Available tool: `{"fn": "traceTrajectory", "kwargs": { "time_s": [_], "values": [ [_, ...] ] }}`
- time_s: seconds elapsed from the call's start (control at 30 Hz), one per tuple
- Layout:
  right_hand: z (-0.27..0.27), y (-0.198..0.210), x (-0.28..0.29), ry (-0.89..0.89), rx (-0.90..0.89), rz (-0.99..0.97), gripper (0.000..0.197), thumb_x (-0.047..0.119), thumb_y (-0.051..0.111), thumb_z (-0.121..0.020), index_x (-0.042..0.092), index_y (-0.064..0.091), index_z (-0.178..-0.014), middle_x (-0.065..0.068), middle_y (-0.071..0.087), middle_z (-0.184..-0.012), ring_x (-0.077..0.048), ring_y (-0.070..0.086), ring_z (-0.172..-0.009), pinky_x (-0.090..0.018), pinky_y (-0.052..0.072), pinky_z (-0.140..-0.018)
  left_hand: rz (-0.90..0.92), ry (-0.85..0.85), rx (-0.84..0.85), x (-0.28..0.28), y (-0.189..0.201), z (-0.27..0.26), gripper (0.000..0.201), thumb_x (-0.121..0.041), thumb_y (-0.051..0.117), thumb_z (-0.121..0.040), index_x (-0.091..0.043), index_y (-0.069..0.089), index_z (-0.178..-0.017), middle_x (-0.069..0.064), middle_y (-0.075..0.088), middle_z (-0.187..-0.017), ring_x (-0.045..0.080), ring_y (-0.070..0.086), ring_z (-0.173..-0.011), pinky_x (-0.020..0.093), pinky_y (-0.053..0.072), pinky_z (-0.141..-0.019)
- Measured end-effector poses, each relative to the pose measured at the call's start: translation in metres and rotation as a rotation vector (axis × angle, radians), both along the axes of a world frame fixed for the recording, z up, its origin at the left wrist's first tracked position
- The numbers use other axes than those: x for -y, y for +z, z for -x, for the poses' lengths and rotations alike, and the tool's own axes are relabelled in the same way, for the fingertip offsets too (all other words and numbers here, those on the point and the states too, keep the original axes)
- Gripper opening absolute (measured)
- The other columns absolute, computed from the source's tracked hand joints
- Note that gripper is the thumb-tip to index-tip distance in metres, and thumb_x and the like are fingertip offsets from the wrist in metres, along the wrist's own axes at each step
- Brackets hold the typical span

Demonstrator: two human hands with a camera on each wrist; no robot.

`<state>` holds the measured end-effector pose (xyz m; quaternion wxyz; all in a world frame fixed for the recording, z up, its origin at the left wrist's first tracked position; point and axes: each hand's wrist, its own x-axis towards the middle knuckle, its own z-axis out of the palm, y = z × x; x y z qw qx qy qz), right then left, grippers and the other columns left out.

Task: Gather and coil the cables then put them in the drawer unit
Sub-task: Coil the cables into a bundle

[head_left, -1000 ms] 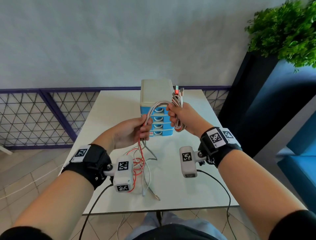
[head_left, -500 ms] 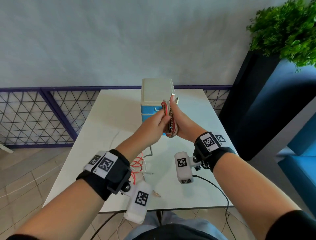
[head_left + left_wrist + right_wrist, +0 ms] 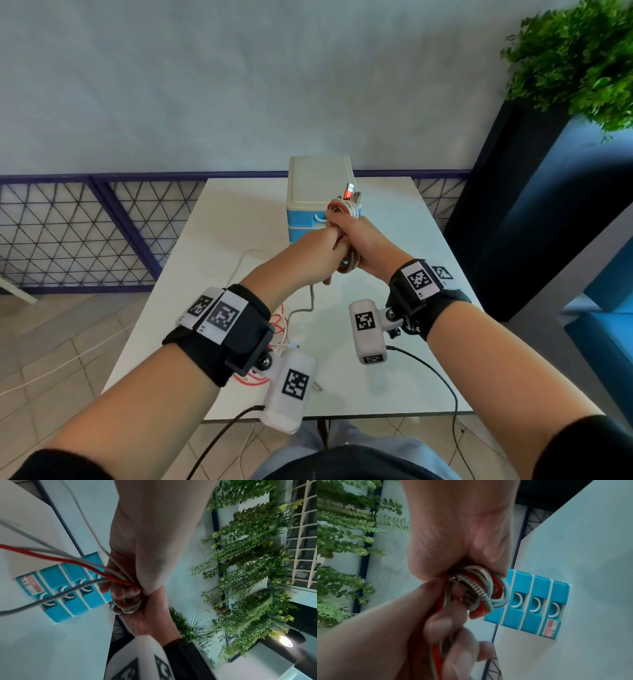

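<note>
My right hand point(image 3: 356, 236) grips a coil of red, white and grey braided cables point(image 3: 346, 209), with USB plugs sticking up from its top. My left hand point(image 3: 330, 240) presses against it, fingers curled round the free strands point(image 3: 96, 569) that trail down to the table. In the right wrist view the coil point(image 3: 481, 592) bulges out under the palm. The blue drawer unit point(image 3: 308, 205) with a cream top stands just behind the hands, all its drawers point(image 3: 536, 604) closed. Loose red and white cable ends point(image 3: 279, 329) lie on the white table point(image 3: 239, 226) beneath my left wrist.
The table's near edge point(image 3: 376, 414) is just below the wrist cameras. A purple lattice fence point(image 3: 85, 233) runs behind and to the left. A dark planter with a green plant point(image 3: 575, 54) stands at the right, and a blue seat point(image 3: 609, 308) beyond it.
My left hand has risen from below the coil, drawing the strands up, and has closed against my right hand. The loop between the hands is gone and less cable lies on the table.
</note>
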<state>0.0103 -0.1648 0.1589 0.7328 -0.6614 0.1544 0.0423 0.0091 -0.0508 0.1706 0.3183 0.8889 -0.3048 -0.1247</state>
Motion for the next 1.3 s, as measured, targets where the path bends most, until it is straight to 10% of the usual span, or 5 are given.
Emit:
{"fn": "traceTrajectory", "kwargs": {
  "time_s": [0.37,0.57,0.77,1.17,1.3],
  "values": [
    [0.003,0.006,0.009,0.051,0.083,-0.502,0.040,0.038,0.046,-0.098,0.011,0.052,-0.070,-0.020,0.069,-0.103,-0.032,0.066,-0.105,-0.043,0.050,-0.093,0.122,-0.204,-0.437,-0.018,-0.029,0.016,0.045,-0.037,0.030,-0.101,-0.018,0.052,-0.065,0.002,0.055,-0.062,0.011,0.057,-0.055,0.019,0.044,-0.059],
    [0.007,0.015,-0.003,-0.017,0.056,-0.681,0.039,0.045,0.051,-0.094,0.016,0.047,-0.068,0.003,0.052,-0.054,-0.009,0.051,-0.041,-0.020,0.046,-0.044,0.306,-0.119,-0.453,-0.023,-0.053,0.015,0.044,-0.038,0.047,-0.095,-0.022,0.051,-0.055,-0.001,0.045,-0.049,0.013,0.042,-0.043,0.021,0.041,-0.050],
    [0.001,0.018,0.012,-0.187,0.126,-0.686,0.039,0.044,0.054,-0.093,0.018,0.043,-0.066,0.010,0.030,-0.039,-0.002,0.029,-0.029,-0.015,0.029,-0.032,0.255,-0.022,-0.596,-0.056,-0.070,0.002,0.027,-0.029,0.062,-0.089,-0.012,0.058,-0.069,-0.007,0.043,-0.042,0.014,0.047,-0.042,0.021,0.044,-0.049],
    [0.000,0.034,0.037,-0.393,0.256,-0.507,0.039,0.044,0.055,-0.093,0.019,0.044,-0.066,0.008,0.031,-0.043,-0.004,0.027,-0.033,-0.018,0.029,-0.036,-0.151,0.154,0.104,-0.126,-0.112,-0.034,0.032,-0.026,0.058,-0.091,-0.031,0.046,-0.061,-0.010,0.067,-0.059,-0.002,0.056,-0.052,0.011,0.042,-0.074],
    [0.002,0.041,0.053,-0.468,0.312,-0.471,0.038,0.043,0.053,-0.094,0.019,0.042,-0.066,0.008,0.027,-0.044,-0.005,0.022,-0.032,-0.018,0.024,-0.036,-0.438,0.145,0.506,-0.148,-0.102,-0.062,0.026,-0.050,0.044,-0.092,-0.031,0.044,-0.075,-0.003,0.055,-0.066,0.015,0.055,-0.080,0.038,0.024,-0.093]
  ]
}}
